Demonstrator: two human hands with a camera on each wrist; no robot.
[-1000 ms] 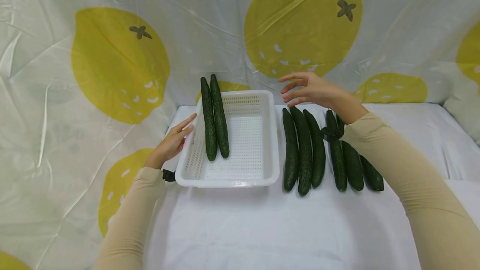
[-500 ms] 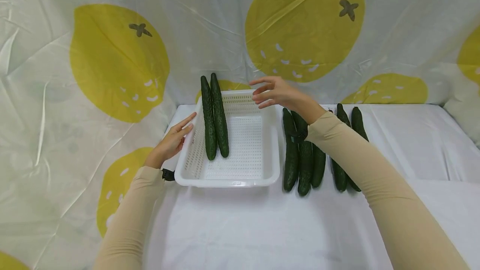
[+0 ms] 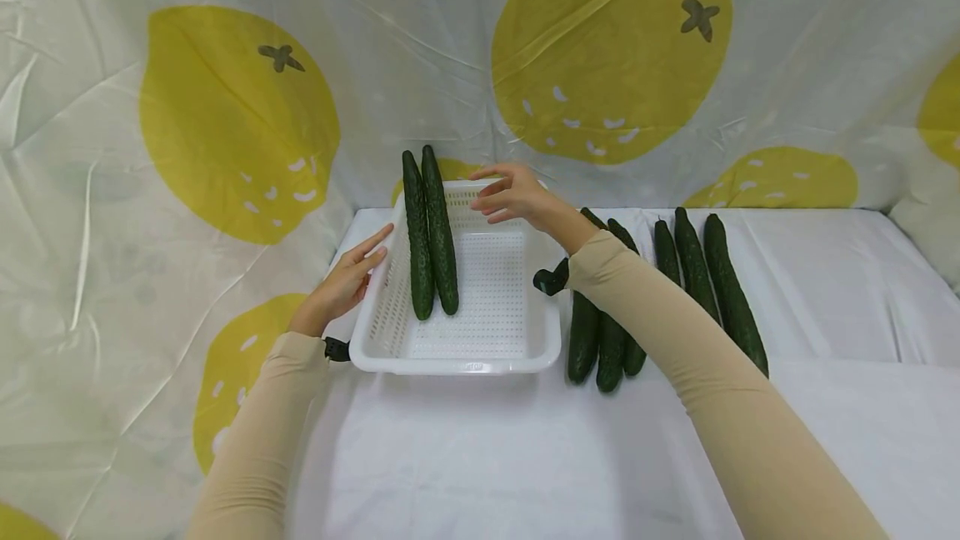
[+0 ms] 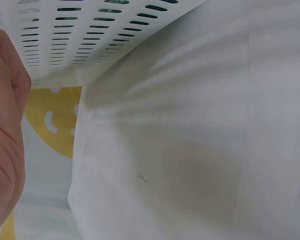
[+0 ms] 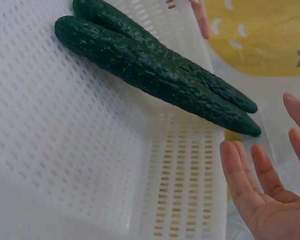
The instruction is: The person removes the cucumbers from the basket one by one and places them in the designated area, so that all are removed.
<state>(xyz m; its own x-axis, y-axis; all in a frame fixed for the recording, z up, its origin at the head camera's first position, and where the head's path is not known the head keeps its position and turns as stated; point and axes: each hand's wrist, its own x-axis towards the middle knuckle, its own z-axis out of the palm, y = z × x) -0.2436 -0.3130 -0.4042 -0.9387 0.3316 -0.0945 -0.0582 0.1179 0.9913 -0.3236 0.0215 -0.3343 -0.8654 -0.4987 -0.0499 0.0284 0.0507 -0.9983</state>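
A white plastic basket [image 3: 487, 365] with slotted walls stands on the table. Two dark green cucumbers [image 3: 429, 240] lean side by side in its left part, their far ends sticking out over the back rim. Outside the left wall my left hand [image 3: 341, 290] touches the basket with extended fingers; the left wrist view shows part of that hand [image 4: 5, 130] beside the slotted wall. My right hand [image 3: 517, 198] hovers near the basket's back right corner, holding nothing. In the right wrist view its fingers [image 5: 237, 175] are spread and apart from the cucumbers.
Right of the basket lies a group of three cucumbers [image 3: 583, 340], partly hidden under my right forearm. Farther right lies another group of three cucumbers [image 3: 727, 282]. A white cloth covers the table [image 3: 465, 457]. Behind hangs a lemon-print curtain [image 3: 420, 48].
My right hand has moved left, from above the near cucumber group to the basket's back right corner, staying empty. My left hand, the basket and the two cucumbers in it have hardly moved.
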